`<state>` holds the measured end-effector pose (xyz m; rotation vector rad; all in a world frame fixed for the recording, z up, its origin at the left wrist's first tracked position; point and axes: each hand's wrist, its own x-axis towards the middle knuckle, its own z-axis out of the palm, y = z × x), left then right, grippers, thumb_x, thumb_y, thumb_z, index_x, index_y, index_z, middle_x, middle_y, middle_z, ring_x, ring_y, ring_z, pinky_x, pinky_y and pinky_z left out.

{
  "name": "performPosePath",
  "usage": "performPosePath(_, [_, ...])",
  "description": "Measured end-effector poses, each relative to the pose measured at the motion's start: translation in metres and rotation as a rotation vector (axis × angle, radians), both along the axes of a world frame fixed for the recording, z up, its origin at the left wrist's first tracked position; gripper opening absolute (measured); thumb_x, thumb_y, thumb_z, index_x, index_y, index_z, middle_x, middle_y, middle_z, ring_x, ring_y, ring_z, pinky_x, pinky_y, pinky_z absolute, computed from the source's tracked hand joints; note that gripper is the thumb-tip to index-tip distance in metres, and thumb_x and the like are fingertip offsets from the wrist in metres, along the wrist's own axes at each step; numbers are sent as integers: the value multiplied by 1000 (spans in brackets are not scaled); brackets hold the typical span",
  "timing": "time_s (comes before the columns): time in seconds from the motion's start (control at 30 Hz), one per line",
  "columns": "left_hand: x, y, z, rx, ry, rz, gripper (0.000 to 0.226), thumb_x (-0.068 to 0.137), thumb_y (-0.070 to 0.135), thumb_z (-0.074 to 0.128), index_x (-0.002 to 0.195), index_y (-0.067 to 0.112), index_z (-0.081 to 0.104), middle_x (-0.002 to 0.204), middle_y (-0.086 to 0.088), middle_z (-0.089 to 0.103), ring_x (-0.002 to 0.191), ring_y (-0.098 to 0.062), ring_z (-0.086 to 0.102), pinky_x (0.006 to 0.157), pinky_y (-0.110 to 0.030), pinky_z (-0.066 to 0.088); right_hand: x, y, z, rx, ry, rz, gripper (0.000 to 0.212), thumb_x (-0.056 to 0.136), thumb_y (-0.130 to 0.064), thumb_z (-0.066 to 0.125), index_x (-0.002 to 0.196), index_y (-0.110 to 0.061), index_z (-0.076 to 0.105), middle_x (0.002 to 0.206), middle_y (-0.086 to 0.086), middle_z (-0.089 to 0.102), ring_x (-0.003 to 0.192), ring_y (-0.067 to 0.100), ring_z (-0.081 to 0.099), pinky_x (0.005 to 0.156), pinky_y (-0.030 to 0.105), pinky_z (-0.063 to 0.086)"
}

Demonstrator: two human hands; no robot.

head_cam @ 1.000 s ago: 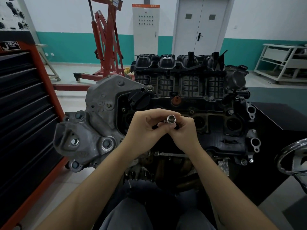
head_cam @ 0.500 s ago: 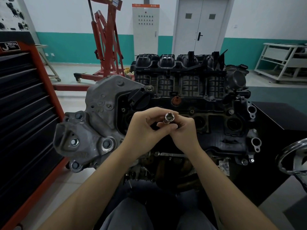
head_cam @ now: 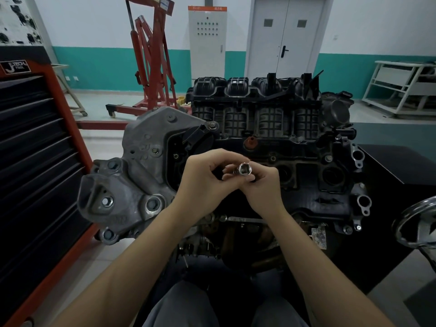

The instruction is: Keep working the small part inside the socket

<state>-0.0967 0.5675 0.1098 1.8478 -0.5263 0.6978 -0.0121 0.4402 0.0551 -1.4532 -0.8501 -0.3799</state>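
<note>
Socket (head_cam: 245, 169), a small chrome one with its open end turned toward the camera, sits between both hands in the head view, held up in front of the engine (head_cam: 271, 142) at about the level of its dark top cover. The left hand (head_cam: 200, 185) has its fingers curled, with the fingertips and thumb pinching the socket from the left. The right hand (head_cam: 264, 187) is curled round it from the right and below, its fingers touching those of the left. Both forearms reach up from the bottom of the view over grey trouser legs. To the left stands a black and red tool cabinet (head_cam: 40, 161); behind the engine are a red engine hoist (head_cam: 151, 60), a grey electrical cabinet (head_cam: 206, 41) and a double door (head_cam: 285, 36).
</note>
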Motion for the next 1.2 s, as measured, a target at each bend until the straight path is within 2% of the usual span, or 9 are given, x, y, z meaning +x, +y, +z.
performPosePath(0.07, [0,1,0,20,-32,14,19,75,4,80,92,10,75,89,0,75,90,-13,70,85,-29,56,0,0,0,2,-10,-1,18,77,3,74,94,-4,72,88,9,73,87,23,71,80,44,56])
performPosePath(0.27, [-3,2,-1,-61,52,-162,29,81,-6,69,106,10,70,101,-10,73,101,-20,70,92,-35,54,2,-3,0,-48,-81,-17,25,79,-4,70,103,-10,68,93,-10,70,90,4,68,80,20,51])
performPosePath(0.43, [-2,-3,-1,-25,-26,22,20,72,3,82,90,8,74,88,-3,74,89,-16,71,85,-30,56,4,-1,-3,-28,-17,-18,17,78,3,73,93,-4,73,88,3,73,87,18,71,78,36,55])
performPosePath(0.67, [-4,-2,1,-88,36,-144,30,80,-3,70,101,18,71,98,-4,74,98,-17,70,89,-29,54,0,-3,2,-52,-78,1,19,82,-12,69,101,-12,68,92,-12,69,89,2,68,79,18,50])
performPosePath(0.73, [-4,-1,1,-84,45,-152,30,80,-6,71,102,14,70,99,-6,73,98,-18,70,89,-30,54,0,-2,1,-40,-42,-9,19,80,-7,70,98,-13,69,89,-9,71,88,6,69,79,24,52])
performPosePath(0.87, [-2,-2,1,-40,-5,15,20,72,3,82,90,6,75,89,-3,74,90,-18,71,84,-36,57,2,0,-1,-8,1,-2,16,78,-1,74,92,-8,73,88,7,73,87,21,71,80,42,56])
performPosePath(0.97, [-3,-2,0,-30,-9,4,19,75,2,79,91,10,76,90,-1,75,90,-14,71,85,-35,57,2,-1,0,-15,-47,4,17,80,0,73,96,-5,71,91,1,73,89,15,70,80,32,54])
performPosePath(1.07, [-4,-1,1,-82,35,-116,29,79,-4,71,100,16,72,97,-4,74,97,-16,70,89,-30,54,0,-3,2,-30,-84,17,20,83,-7,68,101,-13,68,91,-17,70,91,3,68,80,18,50])
performPosePath(1.2, [-2,0,1,-54,39,-133,29,78,-6,73,102,10,71,98,-8,73,98,-19,70,89,-30,54,0,-1,1,-3,-16,14,20,78,-3,70,91,-17,72,85,-11,73,86,11,70,77,26,53])
